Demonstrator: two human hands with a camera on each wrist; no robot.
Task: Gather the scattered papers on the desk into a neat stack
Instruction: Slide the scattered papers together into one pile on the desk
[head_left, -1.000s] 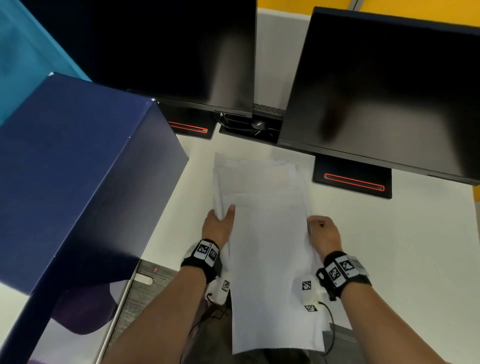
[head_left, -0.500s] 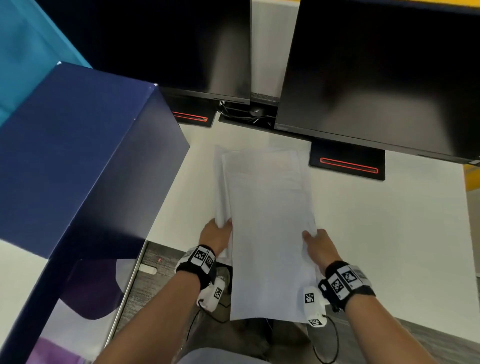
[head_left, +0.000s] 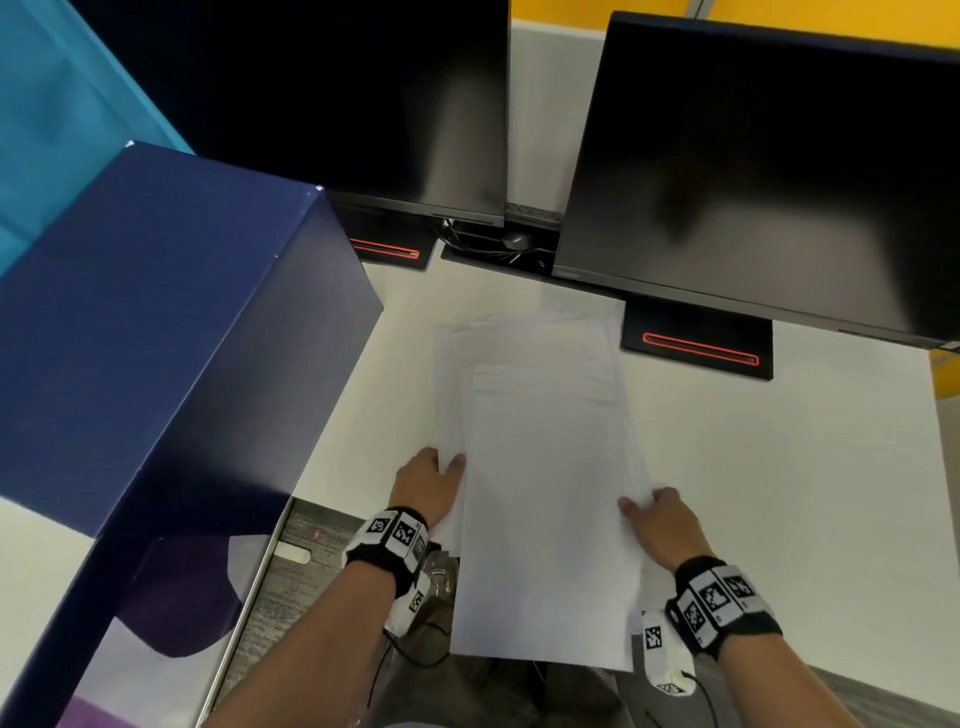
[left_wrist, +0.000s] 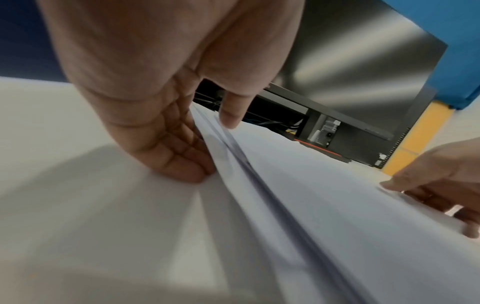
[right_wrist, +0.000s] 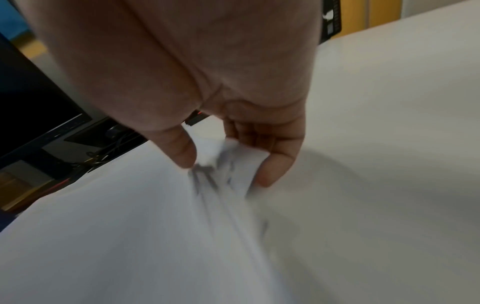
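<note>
A loose pile of white papers lies lengthwise on the white desk, its near end hanging over the desk's front edge. The sheets are offset at the far end and along the left side. My left hand pinches the pile's left edge, thumb on top and fingers underneath. My right hand pinches the right edge, thumb on top and fingers curled below several fanned sheets. The pile stretches between both hands.
Two dark monitors on black bases with red lines stand behind the papers. A large dark blue box rises along the left side of the desk. Cables lie between the monitor bases. Bare desk extends to the right.
Both hands have shifted along the pile's sides. The sheets sit closer together than a second ago, with the top sheet more in line with those beneath.
</note>
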